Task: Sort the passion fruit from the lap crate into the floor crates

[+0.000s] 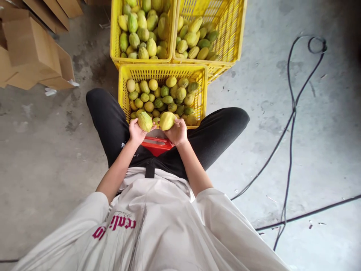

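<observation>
My left hand (137,132) is closed around a plump yellow-green fruit (144,121) with bumpy-looking skin. In my right hand (177,131) is a second, paler yellow fruit (167,121), its thumb along the side. Both fruits are held side by side, a small gap between them, over the near rim of a yellow plastic crate (163,67). Many oval fruits, green to yellow, fill the bottom of that crate. Their exact kind I cannot tell. Under my hands, between my legs, part of a red plastic object (158,148) shows.
Two more yellow crates, the left one (114,37) and the right one (239,34), stand beyond, holding larger green-yellow fruits. Cardboard boxes (34,49) lie at the upper left. A black cable (282,131) loops across the concrete floor (56,158) on the right.
</observation>
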Motion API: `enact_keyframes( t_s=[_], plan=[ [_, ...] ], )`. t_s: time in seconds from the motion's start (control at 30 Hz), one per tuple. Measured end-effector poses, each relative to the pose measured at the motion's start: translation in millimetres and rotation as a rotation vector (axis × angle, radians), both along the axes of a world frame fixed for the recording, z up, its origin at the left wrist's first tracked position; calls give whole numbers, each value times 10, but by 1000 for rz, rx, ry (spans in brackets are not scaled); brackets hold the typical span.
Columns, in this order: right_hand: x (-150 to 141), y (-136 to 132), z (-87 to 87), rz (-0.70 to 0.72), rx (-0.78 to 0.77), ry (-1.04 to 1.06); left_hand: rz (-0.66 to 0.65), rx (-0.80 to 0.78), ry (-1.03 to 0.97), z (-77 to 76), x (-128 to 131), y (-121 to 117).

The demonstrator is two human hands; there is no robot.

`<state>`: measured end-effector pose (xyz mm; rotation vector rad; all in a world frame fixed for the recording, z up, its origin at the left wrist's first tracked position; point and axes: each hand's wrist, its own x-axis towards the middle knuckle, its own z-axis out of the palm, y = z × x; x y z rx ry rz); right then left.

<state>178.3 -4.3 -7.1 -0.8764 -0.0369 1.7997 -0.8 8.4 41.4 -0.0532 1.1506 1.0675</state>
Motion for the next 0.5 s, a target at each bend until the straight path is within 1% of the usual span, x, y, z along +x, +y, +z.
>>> enact_keyframes(
  t_s=[0.1, 0.3, 0.37, 0.5],
  plan=[
    [-2, 0, -8, 19, 27, -14, 43, 41, 6, 3, -8, 4],
    [-30, -18, 26, 32, 3, -60, 38, 68, 97, -15, -19, 2],
    [-32, -32, 46, 49, -3, -68, 13, 97, 91, -2, -15, -7],
    [-25, -46, 76, 83, 15, -74, -85, 185, 41, 49, 4, -27]
  ],
)
